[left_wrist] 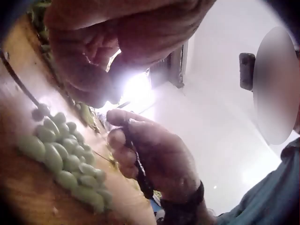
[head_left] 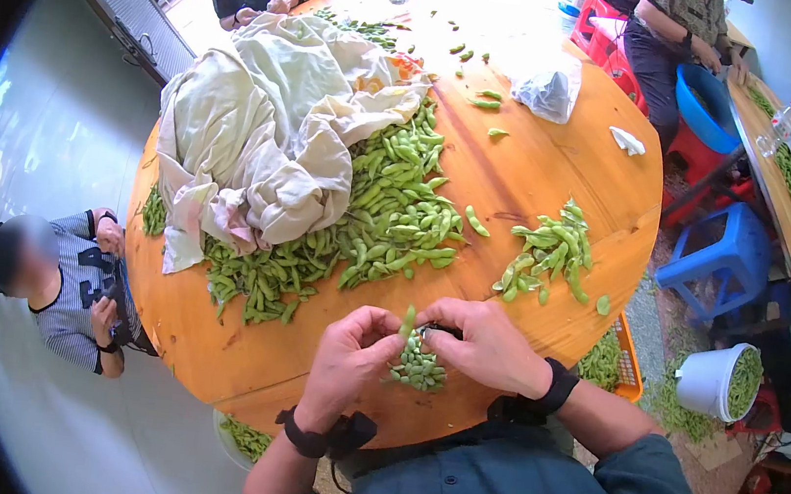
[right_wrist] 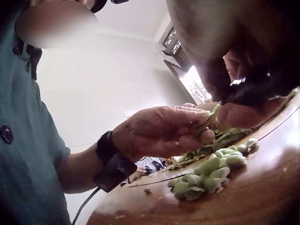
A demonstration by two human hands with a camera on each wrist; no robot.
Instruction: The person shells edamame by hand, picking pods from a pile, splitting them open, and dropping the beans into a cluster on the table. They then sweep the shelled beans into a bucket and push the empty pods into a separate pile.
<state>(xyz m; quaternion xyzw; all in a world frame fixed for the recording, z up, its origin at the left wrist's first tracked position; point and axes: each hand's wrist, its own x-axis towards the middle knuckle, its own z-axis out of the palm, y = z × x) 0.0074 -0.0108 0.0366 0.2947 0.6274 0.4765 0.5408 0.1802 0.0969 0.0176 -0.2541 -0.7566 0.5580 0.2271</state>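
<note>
Over the near edge of the round wooden table, my left hand (head_left: 342, 364) pinches a green soybean pod (head_left: 408, 323) between thumb and fingers. Close beside it, my right hand (head_left: 492, 348) grips a slim, dark-handled tool (left_wrist: 139, 166) with a shiny metal part; I cannot tell its exact kind. Both hands' fingertips meet around the pod. Below them, a small heap of shelled green beans (head_left: 420, 369) lies on the wood, also seen as pale, plump beans (left_wrist: 70, 159) in the left wrist view. In the right wrist view, the pod (right_wrist: 213, 115) sticks out at the left fingertips.
A large pile of pods (head_left: 401, 198) lies ahead, partly under a crumpled cloth (head_left: 272, 123). A smaller pod heap (head_left: 553, 252) lies to the right. Other people sit or stand around the table (head_left: 612, 175). A white bucket (head_left: 710, 379) and blue stool (head_left: 720, 257) stand right.
</note>
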